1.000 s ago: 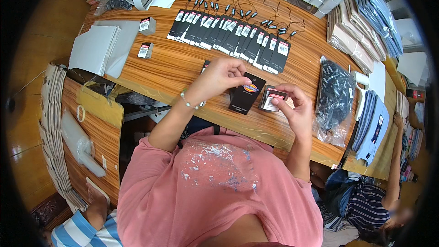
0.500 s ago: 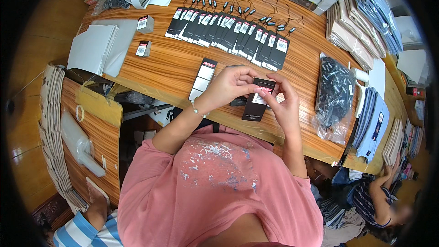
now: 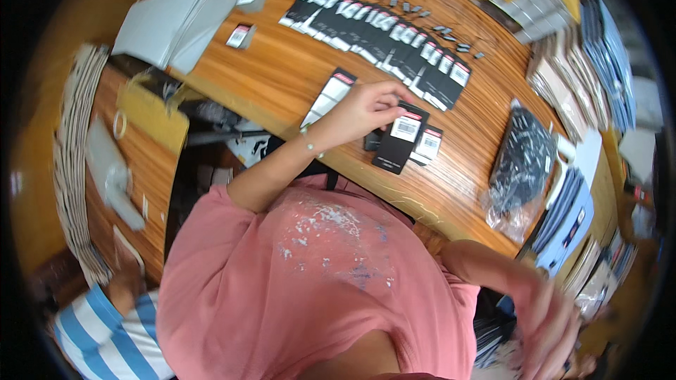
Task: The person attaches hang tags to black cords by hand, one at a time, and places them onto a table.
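Note:
My left hand [image 3: 377,109] pinches the top of a black hang tag [image 3: 399,153] that carries a white barcode sticker with a red top. Behind it, another tag [image 3: 428,146] with a similar sticker lies on the table. Beside my left wrist is a black-edged sheet of white stickers [image 3: 327,98], partly covered by the hand. My right hand [image 3: 553,320] is off the table at the lower right, smeared by motion, so its fingers cannot be read. Farther back, a fanned row of black hang tags [image 3: 377,39] with strings spans the table.
Two small sticker stacks [image 3: 241,35] sit at the left, near white sheets [image 3: 165,24]. On the right lie a plastic bag of black string parts [image 3: 521,155], folded garments [image 3: 567,77] and a white boxed stack [image 3: 535,10]. A person's striped sleeve [image 3: 105,324] shows lower left.
My right hand has let go of the hang tag and swung down to the lower right. The left hand keeps the tag. The whole view has tilted and shifted.

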Demonstrator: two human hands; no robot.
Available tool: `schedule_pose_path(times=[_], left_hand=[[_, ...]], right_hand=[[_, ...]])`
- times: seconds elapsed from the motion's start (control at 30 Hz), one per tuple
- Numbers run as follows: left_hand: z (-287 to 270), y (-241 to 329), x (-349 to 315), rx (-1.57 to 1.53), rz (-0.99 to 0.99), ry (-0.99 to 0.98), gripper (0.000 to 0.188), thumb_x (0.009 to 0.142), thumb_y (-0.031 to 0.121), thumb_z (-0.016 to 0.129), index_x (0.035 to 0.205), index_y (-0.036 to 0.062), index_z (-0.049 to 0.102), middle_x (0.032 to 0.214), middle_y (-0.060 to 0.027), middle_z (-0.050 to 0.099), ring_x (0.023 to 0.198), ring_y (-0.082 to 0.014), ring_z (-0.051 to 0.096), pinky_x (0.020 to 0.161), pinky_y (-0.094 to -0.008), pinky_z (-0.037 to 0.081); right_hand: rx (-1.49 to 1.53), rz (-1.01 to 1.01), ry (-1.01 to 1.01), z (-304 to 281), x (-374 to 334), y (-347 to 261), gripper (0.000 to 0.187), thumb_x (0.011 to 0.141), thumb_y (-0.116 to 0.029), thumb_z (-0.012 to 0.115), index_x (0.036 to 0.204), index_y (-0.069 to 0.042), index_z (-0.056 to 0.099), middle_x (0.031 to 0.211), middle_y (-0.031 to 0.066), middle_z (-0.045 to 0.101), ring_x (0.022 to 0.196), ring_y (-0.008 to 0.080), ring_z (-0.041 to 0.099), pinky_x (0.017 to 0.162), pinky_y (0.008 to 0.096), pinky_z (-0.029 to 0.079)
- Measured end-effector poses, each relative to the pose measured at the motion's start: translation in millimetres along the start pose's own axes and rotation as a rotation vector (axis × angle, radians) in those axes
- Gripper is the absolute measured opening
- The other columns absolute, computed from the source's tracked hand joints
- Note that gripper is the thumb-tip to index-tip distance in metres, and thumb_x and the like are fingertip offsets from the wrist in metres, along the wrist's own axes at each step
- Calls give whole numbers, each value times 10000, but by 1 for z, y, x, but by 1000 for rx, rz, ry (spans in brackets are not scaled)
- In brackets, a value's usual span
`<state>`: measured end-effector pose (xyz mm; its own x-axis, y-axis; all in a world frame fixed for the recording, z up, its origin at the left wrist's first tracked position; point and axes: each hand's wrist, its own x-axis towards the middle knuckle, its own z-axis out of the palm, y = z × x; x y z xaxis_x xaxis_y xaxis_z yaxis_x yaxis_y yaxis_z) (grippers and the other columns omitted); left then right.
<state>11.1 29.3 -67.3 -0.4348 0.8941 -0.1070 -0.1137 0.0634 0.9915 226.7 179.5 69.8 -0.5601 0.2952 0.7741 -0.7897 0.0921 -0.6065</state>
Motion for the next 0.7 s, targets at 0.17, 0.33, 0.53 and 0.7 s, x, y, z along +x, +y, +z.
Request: schedule_pose_path(times=[0.17,0.33,0.53,0.7], left_hand=[[5,-5,-1,24,36,4,180,832,54,530,1008,15,524,682,8,545,611,-32,506,524,-176,404],[6,-4,-4,165,157,-22,159,834,53,517,982,-3,532,629,1,524,578,-35,488,540,-187,409],[0,0,-6,56,62,39,167,829,61,544,988,14,534,677,-10,565,604,-32,521,528,-178,422],[-1,7,-8,95,69,29,176,813,36,554,982,4,520,740,-19,579,661,-47,544,593,-176,445]], right_hand=[[214,-94,-350,16,15,-14,429,726,-77,629,1124,-22,476,1042,74,509,909,162,521,750,292,444],[272,-122,-434,28,15,-11,404,716,-65,628,1094,-15,494,1025,79,515,893,164,521,748,290,440],[255,-123,-426,29,19,-14,374,705,-51,627,1059,-7,514,1006,85,521,874,167,522,746,287,434],[192,-139,-386,36,21,-24,350,695,-38,626,1029,0,531,990,90,526,857,170,522,744,285,430]])
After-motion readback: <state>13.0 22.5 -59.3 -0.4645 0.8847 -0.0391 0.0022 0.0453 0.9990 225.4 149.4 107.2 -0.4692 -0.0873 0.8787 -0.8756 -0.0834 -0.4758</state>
